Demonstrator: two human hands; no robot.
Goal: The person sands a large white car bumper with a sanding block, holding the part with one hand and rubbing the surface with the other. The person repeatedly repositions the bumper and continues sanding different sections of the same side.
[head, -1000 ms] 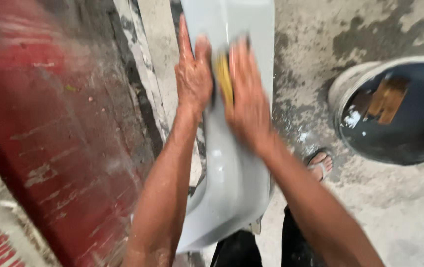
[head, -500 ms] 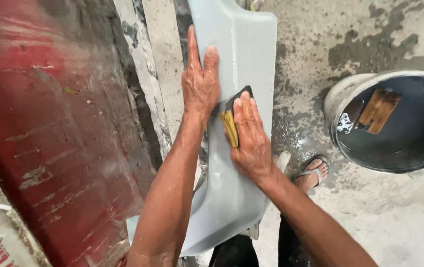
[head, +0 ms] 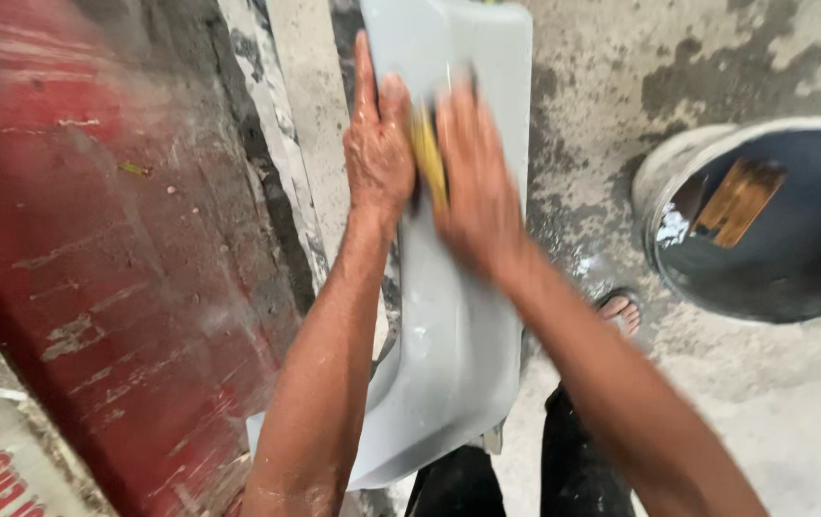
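A stained concrete floor (head: 765, 412) carries a bucket of water (head: 765, 220) right of the hands, near a sandalled foot (head: 621, 311).

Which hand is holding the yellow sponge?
The right hand presses the yellow sponge on the grey panel. The left hand lies flat and bare beside it.

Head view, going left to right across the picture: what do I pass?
Red panel → left hand → yellow sanding pad → right hand → bucket. The grey part lies under both hands.

Bucket (head: 765, 220) right of panel (head: 449, 364)
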